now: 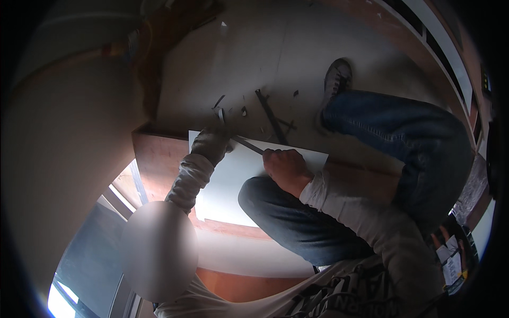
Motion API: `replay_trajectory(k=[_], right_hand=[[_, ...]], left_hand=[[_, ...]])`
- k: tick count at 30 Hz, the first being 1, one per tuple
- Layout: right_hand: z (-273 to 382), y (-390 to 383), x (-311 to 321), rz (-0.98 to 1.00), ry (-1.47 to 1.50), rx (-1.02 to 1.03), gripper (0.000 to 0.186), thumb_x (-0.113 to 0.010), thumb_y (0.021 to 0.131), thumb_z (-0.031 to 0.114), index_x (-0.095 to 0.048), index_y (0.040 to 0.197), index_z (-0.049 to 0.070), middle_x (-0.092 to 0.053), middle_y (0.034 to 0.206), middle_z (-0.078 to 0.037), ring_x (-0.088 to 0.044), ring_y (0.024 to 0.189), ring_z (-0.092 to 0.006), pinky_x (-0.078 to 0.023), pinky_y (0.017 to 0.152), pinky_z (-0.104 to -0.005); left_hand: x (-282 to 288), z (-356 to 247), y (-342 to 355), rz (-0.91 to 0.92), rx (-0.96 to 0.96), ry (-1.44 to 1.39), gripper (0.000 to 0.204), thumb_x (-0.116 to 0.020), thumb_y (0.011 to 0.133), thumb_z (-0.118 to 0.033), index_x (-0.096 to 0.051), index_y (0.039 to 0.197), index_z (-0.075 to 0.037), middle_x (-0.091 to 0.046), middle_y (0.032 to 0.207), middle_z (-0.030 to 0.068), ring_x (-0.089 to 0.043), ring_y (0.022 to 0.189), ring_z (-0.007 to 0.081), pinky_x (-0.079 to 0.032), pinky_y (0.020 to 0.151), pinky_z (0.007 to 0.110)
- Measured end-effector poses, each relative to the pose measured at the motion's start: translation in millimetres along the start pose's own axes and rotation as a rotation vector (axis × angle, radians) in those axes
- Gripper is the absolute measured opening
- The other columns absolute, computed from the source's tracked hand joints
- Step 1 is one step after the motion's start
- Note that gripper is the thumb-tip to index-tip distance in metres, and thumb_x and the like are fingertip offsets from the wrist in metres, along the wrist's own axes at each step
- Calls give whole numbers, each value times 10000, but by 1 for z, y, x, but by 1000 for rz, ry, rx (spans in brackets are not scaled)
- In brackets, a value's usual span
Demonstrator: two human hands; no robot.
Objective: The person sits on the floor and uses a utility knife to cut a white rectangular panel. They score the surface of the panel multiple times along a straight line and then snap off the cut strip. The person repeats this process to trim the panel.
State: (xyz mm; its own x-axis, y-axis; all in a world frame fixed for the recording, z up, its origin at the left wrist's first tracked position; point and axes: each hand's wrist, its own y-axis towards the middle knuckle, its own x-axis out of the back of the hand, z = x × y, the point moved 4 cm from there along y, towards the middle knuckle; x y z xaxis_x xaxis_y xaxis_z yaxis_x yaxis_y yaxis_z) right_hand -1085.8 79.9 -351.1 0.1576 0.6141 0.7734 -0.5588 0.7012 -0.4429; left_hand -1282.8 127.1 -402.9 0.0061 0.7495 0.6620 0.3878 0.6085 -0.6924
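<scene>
A white sheet (233, 180) lies across a reddish-brown wooden board, partly under my bent knee. My right hand (286, 167) is closed around one end of a narrow, flat grey bar (248, 144), whose kind I cannot make out. The bar slants over the sheet's far part toward my left hand (214, 142). That hand is curled at the sheet's far left edge, in shadow; what its fingers grip does not show clearly. Just beyond it stands a small pale strip (221, 114).
Dark strips (271, 117) and small scraps (244, 111) litter the floor beyond the board. My shoe (338, 77) rests at the far right, my jeans-clad leg (392, 122) stretched beside the work. A large pale surface (74, 138) rises on the left. A blurred oval covers the lower left.
</scene>
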Motion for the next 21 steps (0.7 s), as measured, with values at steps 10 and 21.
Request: replay_trajectory(k=[10,21], right_hand=[[-9,-2,-1,-32,75,32,65,-580,817,118,-612,807,63,-651,664,-99,-688,664,-231,-542,570,-362],[-24,-14,-14,-48,82,2,57,-592,814,103,-605,807,48,-656,664,-106,-684,637,-244,-541,549,-359]], left_hand=[[-4,-1,5,-29,-6,126,248,-698,737,-165,-685,974,-95,-657,925,129,-636,897,319,-517,801,433],[-12,-10,11,41,-15,155,130,-661,752,-160,-717,853,-99,-657,908,136,-638,880,307,-515,798,427]])
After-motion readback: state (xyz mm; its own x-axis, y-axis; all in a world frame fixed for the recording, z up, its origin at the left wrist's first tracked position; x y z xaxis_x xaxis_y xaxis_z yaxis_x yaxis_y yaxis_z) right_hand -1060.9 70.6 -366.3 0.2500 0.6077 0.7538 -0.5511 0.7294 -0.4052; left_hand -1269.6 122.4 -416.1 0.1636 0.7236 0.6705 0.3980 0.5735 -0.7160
